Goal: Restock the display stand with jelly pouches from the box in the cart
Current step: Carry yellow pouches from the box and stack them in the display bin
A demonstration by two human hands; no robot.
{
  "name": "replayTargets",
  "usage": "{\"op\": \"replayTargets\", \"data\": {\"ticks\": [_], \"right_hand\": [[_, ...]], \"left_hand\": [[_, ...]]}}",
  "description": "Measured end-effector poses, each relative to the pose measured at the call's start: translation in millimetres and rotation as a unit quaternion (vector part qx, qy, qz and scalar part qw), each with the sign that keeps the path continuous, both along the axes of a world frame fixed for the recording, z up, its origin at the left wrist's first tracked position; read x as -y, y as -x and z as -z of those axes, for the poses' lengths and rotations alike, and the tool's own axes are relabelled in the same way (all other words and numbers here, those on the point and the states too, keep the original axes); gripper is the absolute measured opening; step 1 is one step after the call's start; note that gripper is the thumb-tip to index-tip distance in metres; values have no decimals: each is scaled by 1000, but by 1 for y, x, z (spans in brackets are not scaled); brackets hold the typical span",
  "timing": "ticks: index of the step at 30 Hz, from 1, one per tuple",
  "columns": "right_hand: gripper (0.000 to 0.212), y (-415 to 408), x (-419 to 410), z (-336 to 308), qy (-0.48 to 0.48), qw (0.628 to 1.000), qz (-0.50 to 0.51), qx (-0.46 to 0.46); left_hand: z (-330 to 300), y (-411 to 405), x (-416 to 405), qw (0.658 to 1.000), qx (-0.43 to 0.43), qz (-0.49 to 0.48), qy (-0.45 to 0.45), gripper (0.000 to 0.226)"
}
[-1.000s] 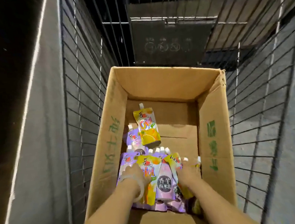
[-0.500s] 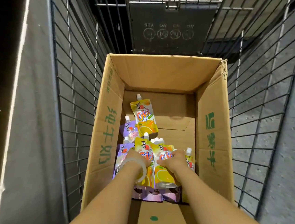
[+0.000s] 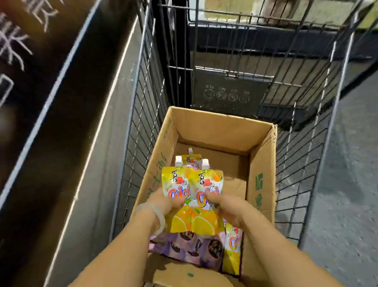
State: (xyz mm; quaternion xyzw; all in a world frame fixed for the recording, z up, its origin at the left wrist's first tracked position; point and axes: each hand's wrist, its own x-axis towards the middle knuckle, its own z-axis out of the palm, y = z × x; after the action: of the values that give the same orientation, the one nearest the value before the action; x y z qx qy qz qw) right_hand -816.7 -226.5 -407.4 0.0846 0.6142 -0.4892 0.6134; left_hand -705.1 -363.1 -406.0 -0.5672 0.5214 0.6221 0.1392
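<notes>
A: How many pouches are up?

B: Three yellow jelly pouches (image 3: 183, 196) fanned above the cardboard box (image 3: 264, 182), white caps upward. The left hand (image 3: 165, 202) and right hand (image 3: 225, 205) both clasp the bunch. Purple pouches (image 3: 192, 246) hang beneath; count unclear.

A: Room?

B: The box's far half lies bare inside the wire cart (image 3: 299, 156).

A: Writing?

B: "Cici" in red; the rest is too blurred to read.

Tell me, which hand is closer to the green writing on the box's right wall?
Right. The right hand is beside the green writing; the left hand is farther, across the pouches.
</notes>
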Motion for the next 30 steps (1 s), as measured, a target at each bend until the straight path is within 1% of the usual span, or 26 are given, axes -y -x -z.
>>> {"op": "replayTargets", "data": {"ticks": [2,3,4,7,9,11,12,16,18,21,22,24,25,27,29,30], "right_hand": [[29,5,-3,-20,28,998,10,-55],[33,6,-5,-33,42,996,15,-77],[34,8,-8,-45,61,993,16,-99],[30,7,-21,-80,112,984,3,-142],[19,1,-32,-103,147,976,-28,-160],[11,-9,-43,-124,175,968,-60,-169],[12,-15,-48,-134,183,965,-76,-172],[26,-46,-65,-172,219,950,-123,-183],[27,-66,-70,-188,238,943,-158,-172],[28,-100,-75,-209,265,926,-228,-144],[29,-113,-75,-214,270,921,-244,-140],[27,-142,-77,-224,282,911,-267,-137],[25,-158,-79,-227,287,908,-276,-129],[23,-195,-85,-235,289,901,-304,-110],[22,-237,-94,-242,293,888,-339,-106],[24,-260,-99,-245,299,879,-356,-106]], "left_hand": [[-18,-3,-8,998,-48,-29,11,42],[-24,-4,-12,996,-73,-39,17,48],[-32,-7,-18,993,-99,-52,25,49],[-72,-18,-43,979,-164,-113,39,32],[-101,-31,-65,969,-204,-133,38,21],[-123,-48,-87,958,-231,-162,41,18],[-132,-58,-98,952,-240,-183,47,18],[-161,-100,-135,930,-255,-250,80,25],[-173,-125,-149,916,-262,-289,96,31],[-188,-170,-165,897,-256,-338,123,56],[-193,-186,-171,892,-261,-348,128,55],[-203,-220,-187,875,-269,-381,131,40],[-207,-238,-195,864,-270,-403,133,38],[-217,-274,-217,843,-276,-436,153,35],[-224,-314,-241,823,-274,-466,175,37],[-229,-337,-256,813,-270,-483,181,38]]}}
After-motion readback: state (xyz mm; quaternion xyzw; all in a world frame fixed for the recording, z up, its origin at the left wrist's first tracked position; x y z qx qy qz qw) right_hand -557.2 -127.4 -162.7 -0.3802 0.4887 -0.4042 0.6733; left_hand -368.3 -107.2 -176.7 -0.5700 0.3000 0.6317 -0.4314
